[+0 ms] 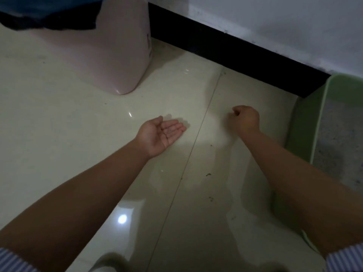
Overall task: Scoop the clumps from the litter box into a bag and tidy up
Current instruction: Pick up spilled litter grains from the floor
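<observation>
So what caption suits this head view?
Left hand open palm-up, right hand curled empty, beside the green litter box.

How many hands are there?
2. The left hand lies open, palm up, over the floor in the middle. The right hand is curled in a fist, closer to the green litter box.

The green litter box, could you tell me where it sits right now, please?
In the head view, the green litter box sits on the floor at the far right edge, against the black baseboard, just right of the right hand.
</observation>
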### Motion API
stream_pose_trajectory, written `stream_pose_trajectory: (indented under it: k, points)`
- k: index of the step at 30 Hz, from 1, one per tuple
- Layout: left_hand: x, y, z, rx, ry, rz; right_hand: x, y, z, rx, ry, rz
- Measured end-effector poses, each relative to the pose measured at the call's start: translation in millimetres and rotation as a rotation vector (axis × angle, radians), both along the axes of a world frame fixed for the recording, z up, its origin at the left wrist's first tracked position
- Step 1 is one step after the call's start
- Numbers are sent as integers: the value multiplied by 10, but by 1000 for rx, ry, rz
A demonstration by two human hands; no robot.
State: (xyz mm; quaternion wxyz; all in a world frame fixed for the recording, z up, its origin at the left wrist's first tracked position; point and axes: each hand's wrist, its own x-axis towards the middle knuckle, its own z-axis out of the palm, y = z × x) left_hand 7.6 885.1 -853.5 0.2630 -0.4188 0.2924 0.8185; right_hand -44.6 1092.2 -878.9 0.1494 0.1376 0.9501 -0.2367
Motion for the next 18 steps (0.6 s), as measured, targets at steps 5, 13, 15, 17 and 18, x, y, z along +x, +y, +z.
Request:
stream_pose_trajectory:
  k: [5, 13, 15, 17, 18]
  points:
    - [-95, 95, -101, 31, -24, 57, -386, -130, -133, 61, 26, 79]
    - [-45, -37, -208, 22, -39, 101, -710, -184, -231, 221, 29, 260]
    - [-35, -41, -225, 22, -40, 110, -739, -168, -227, 223, 28, 332]
    - [-27, -33, -228, 25, -43, 115, -773, -154, -219, 223, 50, 394]
    - [-22, -26, -228, 28, -45, 115, -785, -150, -216, 228, 56, 422]
